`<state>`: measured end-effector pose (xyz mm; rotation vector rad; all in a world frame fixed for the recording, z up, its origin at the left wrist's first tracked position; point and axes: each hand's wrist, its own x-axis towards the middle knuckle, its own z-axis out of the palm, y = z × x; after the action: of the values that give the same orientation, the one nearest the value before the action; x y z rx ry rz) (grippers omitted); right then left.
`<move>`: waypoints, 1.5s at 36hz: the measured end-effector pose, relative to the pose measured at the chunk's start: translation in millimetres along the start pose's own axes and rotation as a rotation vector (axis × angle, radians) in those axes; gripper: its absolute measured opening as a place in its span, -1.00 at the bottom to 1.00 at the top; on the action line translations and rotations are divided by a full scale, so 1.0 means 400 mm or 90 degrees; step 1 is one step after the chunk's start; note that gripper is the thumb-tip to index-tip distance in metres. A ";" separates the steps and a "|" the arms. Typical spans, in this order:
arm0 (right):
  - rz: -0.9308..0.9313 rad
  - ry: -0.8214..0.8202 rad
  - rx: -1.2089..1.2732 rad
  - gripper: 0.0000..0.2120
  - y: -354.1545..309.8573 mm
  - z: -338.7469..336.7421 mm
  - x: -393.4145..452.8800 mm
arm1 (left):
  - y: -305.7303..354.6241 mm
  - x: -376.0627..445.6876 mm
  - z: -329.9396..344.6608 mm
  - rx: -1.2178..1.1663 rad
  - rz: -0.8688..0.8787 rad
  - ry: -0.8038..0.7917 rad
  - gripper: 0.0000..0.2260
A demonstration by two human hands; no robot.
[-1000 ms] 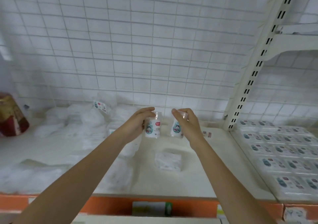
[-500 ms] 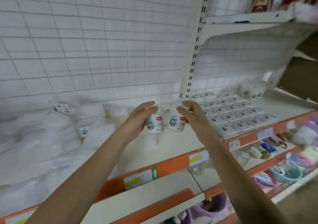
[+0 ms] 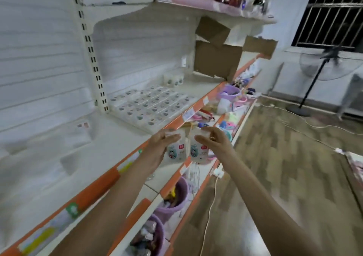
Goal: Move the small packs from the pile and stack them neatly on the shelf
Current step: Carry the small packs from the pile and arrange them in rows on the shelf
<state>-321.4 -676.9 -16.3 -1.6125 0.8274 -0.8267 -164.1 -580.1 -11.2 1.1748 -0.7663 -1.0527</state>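
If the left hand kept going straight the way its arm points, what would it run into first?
Probably the flat packs laid in rows on the shelf. The left hand, gripping a small pack, points up-right towards them; depth is unclear.

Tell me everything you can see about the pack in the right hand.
The right pack is a small whitish, soft-looking packet with a cartoon figure and a red label on its front. It is held upright in the air in front of the shelf edge, beside the left-hand pack. The right hand grips its top and side.

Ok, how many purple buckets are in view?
3: one purple bucket far along the lower shelf, one below the hands, one nearest; more may be hidden.
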 end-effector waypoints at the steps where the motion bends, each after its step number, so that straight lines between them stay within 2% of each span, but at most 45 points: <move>1: 0.002 0.016 -0.014 -0.56 0.013 -0.034 0.006 | -0.008 0.019 0.029 0.004 -0.006 -0.003 -0.66; 7: 0.014 0.056 -0.016 -0.60 0.059 -0.229 0.068 | -0.054 0.144 0.194 0.046 -0.007 -0.046 -0.53; 11: 0.011 0.044 -0.027 -0.62 0.086 -0.361 0.134 | -0.077 0.241 0.313 0.037 -0.003 -0.027 -0.61; 15: 0.001 0.047 -0.020 -0.57 0.102 -0.484 0.192 | -0.097 0.327 0.419 0.036 0.014 -0.026 -0.53; 17: -0.004 0.045 -0.019 -0.55 0.110 -0.537 0.220 | -0.109 0.369 0.461 0.007 0.011 -0.015 -0.54; 20: -0.007 0.035 -0.022 -0.59 0.124 -0.604 0.262 | -0.123 0.425 0.508 -0.005 0.005 -0.001 -0.72; 25: -0.012 0.005 0.002 -0.62 0.132 -0.669 0.331 | -0.129 0.516 0.548 0.034 0.004 0.014 -0.78; 28: -0.023 -0.005 0.013 -0.64 0.139 -0.678 0.388 | -0.123 0.571 0.552 0.070 0.010 0.022 -0.79; 37: -0.074 -0.058 0.002 -0.68 0.156 -0.638 0.614 | -0.091 0.764 0.485 0.081 0.038 0.084 -0.51; 41: -0.092 -0.087 -0.020 -0.59 0.158 -0.615 0.768 | -0.064 0.907 0.446 0.079 0.067 0.110 -0.77; 44: -0.100 -0.096 -0.045 -0.57 0.150 -0.605 0.895 | -0.033 1.023 0.424 0.092 0.091 0.118 -0.65; 48: -0.096 -0.129 -0.046 -0.67 0.126 -0.606 1.069 | 0.017 1.181 0.379 0.180 0.105 0.136 -0.77; 54: -0.098 -0.119 -0.018 -0.67 0.140 -0.591 1.295 | 0.055 1.359 0.292 0.334 0.081 0.157 -0.66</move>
<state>-261.7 -1245.0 16.8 -1.7655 0.5912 -0.7589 -75.0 -1128.9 13.7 1.6406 -0.9351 -0.5966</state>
